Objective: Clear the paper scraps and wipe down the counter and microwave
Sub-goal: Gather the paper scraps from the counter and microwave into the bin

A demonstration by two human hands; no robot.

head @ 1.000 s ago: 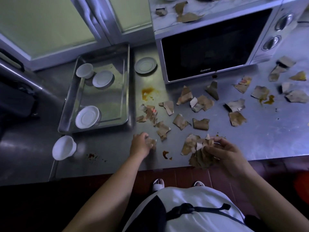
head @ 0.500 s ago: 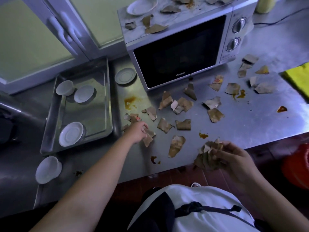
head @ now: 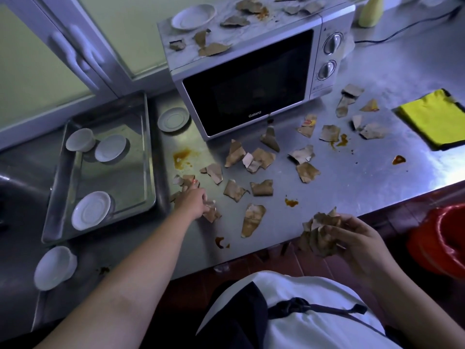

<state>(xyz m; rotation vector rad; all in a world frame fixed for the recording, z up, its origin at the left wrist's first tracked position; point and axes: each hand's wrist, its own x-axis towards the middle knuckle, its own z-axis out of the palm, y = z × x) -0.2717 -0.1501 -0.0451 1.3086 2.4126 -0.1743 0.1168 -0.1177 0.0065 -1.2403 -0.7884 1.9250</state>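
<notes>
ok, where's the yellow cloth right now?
Head view: the yellow cloth lies flat on the counter at the far right, right of the microwave, just beyond the rightmost paper scraps.

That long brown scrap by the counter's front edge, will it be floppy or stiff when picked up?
Probably light and floppy: the long scrap looks thin, creased, torn. Stains suggest it may be greasy or stick to the counter.

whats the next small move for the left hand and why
Probably to close the left hand on the cluster of small torn brown paper scraps just beyond its fingertips. The right hand holds a crumpled bundle of brown paper scraps, and many more lie loose on the stainless steel counter, so this nearest cluster seems the next to gather.
</notes>
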